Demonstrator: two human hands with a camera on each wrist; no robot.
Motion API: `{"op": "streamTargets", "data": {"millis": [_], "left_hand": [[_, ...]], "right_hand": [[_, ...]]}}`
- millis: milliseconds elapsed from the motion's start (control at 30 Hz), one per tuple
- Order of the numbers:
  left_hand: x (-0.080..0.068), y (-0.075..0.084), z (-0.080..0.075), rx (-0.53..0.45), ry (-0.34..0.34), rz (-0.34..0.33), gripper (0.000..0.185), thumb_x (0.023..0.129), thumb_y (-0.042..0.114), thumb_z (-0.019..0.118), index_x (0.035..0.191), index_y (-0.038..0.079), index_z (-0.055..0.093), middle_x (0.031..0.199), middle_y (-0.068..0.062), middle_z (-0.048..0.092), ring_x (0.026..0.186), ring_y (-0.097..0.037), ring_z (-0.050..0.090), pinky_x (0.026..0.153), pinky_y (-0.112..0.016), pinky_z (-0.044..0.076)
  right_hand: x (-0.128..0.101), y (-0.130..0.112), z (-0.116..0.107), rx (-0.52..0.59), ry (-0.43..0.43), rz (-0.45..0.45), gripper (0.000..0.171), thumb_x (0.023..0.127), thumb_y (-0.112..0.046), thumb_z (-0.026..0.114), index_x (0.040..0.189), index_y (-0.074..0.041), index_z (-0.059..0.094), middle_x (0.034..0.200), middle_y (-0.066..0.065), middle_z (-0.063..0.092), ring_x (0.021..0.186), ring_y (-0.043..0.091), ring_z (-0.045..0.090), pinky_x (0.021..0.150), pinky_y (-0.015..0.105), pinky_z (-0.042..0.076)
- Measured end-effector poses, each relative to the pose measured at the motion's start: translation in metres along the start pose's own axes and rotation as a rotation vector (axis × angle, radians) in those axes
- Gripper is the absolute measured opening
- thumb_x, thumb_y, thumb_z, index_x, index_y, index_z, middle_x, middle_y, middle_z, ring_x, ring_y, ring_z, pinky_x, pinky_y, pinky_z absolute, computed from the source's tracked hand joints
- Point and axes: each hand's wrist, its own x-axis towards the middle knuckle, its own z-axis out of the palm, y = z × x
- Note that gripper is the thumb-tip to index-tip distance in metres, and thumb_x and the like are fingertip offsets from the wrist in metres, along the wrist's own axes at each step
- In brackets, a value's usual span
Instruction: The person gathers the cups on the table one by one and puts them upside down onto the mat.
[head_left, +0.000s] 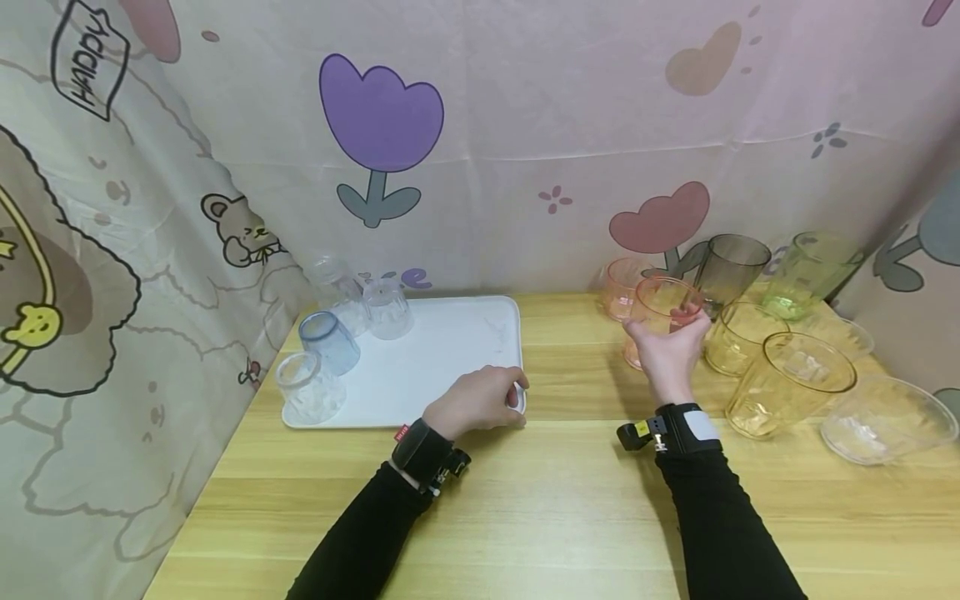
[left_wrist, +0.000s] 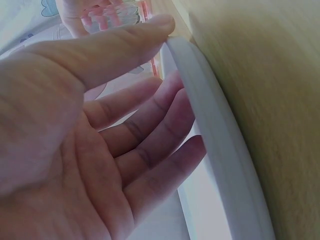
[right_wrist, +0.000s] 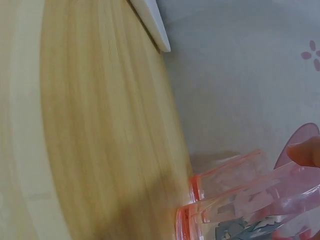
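Observation:
My left hand is at the front right corner of the white tray. In the left wrist view its thumb and fingertips hold the tray's rim. Farther right, my right hand grips a tall pink-orange glass by its side, thumb on the left and fingers on the right. The glass is upright, and in the right wrist view its thick orange base is at the table surface. Just behind it stands a second pink-orange glass.
On the tray's left side are a blue glass and several clear glasses. Right of my right hand stand a grey glass, a green glass, yellow glasses and a clear bowl-like vessel. A printed curtain hangs behind the wooden table.

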Motion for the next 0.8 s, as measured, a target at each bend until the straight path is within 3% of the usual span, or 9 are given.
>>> {"op": "streamTargets", "data": {"millis": [367, 567, 633, 800], "left_hand": [[0.0008, -0.0021, 0.0007, -0.011, -0.003, 0.010, 0.052, 0.085, 0.026, 0.085, 0.132, 0.013, 0.066, 0.092, 0.008, 0.066, 0.081, -0.009, 0.058, 0.068, -0.027, 0.048], [0.0014, -0.0037, 0.0011, -0.023, -0.006, 0.016, 0.053, 0.084, 0.026, 0.086, 0.131, 0.012, 0.066, 0.094, 0.007, 0.067, 0.082, -0.009, 0.058, 0.071, -0.027, 0.048], [0.0014, -0.0036, 0.0009, -0.023, -0.008, 0.014, 0.053, 0.084, 0.027, 0.086, 0.131, 0.013, 0.066, 0.094, 0.007, 0.067, 0.082, -0.009, 0.058, 0.072, -0.027, 0.048], [0.0006, -0.0038, -0.0006, -0.026, -0.017, 0.012, 0.054, 0.085, 0.028, 0.087, 0.132, 0.013, 0.066, 0.094, 0.008, 0.066, 0.083, -0.010, 0.059, 0.073, -0.028, 0.049]], "right_hand": [[-0.0006, -0.0005, 0.0015, -0.009, -0.001, 0.012, 0.088, 0.082, -0.022, 0.085, 0.147, -0.015, 0.026, 0.139, 0.000, 0.036, 0.143, 0.019, 0.032, 0.120, 0.033, 0.027], [-0.0015, -0.0012, 0.0027, -0.007, 0.002, 0.030, 0.090, 0.083, -0.027, 0.085, 0.150, -0.015, 0.026, 0.133, -0.004, 0.042, 0.121, 0.016, 0.040, 0.098, 0.028, 0.035], [-0.0025, -0.0018, 0.0034, 0.021, 0.000, 0.032, 0.090, 0.083, -0.027, 0.085, 0.150, -0.015, 0.026, 0.132, -0.003, 0.043, 0.116, 0.015, 0.041, 0.095, 0.027, 0.036], [-0.0058, -0.0057, 0.0070, 0.132, -0.022, 0.035, 0.085, 0.084, -0.024, 0.086, 0.146, -0.017, 0.027, 0.127, -0.005, 0.043, 0.119, 0.018, 0.048, 0.099, 0.029, 0.044]]}}
